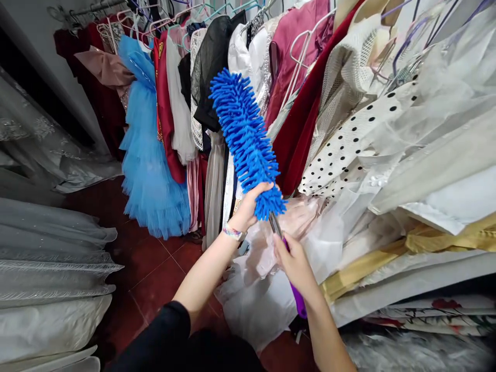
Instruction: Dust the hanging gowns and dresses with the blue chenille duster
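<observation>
- Two hands on one blue duster [246, 139], held up tilted, fluffy head leaning up and to the left, in front of a packed rack of dresses.
- Right hand [296, 266]: closed around the duster's purple handle [298, 302], just below the head; a short metal shaft [275, 225] shows between hand and head.
- Left hand [251, 206]: curled onto the lower end of the duster's head, fingers pressed into the blue fibres. A bead bracelet [232, 232] sits on that wrist; a black sleeve [163, 336] covers the upper arm.
- Below the duster: red tiled floor [155, 279], with pale pink and white fabric [267, 289] bunched on it just under the hands.
- Left of the duster, low: stacked grey-white gowns [50, 268] lying in layers.
- Right of the duster: a polka-dot white dress [349, 144], cream and gold fabrics [426, 243] heaped beside it.
- Behind the duster: a black sheer top [211, 67], a dark red velvet dress [302, 124], white lace pieces.
- Farther left of the duster: a bright blue tulle dress [149, 165], then deep red gowns [101, 93] on wire hangers at the far end of the rack.
</observation>
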A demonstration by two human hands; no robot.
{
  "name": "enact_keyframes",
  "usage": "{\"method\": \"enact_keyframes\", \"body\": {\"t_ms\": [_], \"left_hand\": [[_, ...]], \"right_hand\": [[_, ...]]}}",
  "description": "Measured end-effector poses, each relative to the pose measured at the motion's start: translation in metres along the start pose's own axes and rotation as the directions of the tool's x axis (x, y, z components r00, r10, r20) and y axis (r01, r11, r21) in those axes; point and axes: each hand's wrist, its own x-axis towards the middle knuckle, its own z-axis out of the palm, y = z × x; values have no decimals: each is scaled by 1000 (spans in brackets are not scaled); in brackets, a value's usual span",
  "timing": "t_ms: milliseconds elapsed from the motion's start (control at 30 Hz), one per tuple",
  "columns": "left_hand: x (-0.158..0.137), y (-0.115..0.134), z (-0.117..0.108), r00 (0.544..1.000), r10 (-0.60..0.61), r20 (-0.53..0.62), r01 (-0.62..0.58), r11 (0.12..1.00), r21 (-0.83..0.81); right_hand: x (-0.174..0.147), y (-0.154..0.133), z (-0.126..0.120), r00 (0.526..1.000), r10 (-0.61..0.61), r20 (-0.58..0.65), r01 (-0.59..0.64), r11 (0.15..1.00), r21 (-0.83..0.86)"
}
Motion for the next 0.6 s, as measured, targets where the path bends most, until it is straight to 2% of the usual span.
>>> {"method": "enact_keyframes", "body": {"t_ms": [67, 167, 267, 400, 500, 600], "left_hand": [[28, -8, 9, 997, 51, -50, -51, 999, 4], [57, -28, 8, 963, 154, -220, -152, 988, 26], [60, -51, -11, 942, 139, -306, -129, 990, 53], [38, -92, -54, 935, 67, -348, -35, 995, 97], [19, -134, -91, 895, -50, -443, 85, 995, 60], [-2, -174, -121, 855, -112, -506, 138, 990, 15]], "right_hand": [[19, -1, -11, 982, -134, -132, 105, 973, -207], [41, 11, -13, 967, -186, -173, 105, 914, -392], [50, 40, -2, 986, -139, -96, 91, 916, -391], [41, 97, 22, 994, -105, 0, 99, 937, -335], [22, 143, 40, 995, 47, 88, -27, 974, -224], [-2, 183, 53, 933, 298, 200, -266, 948, -174]]}}
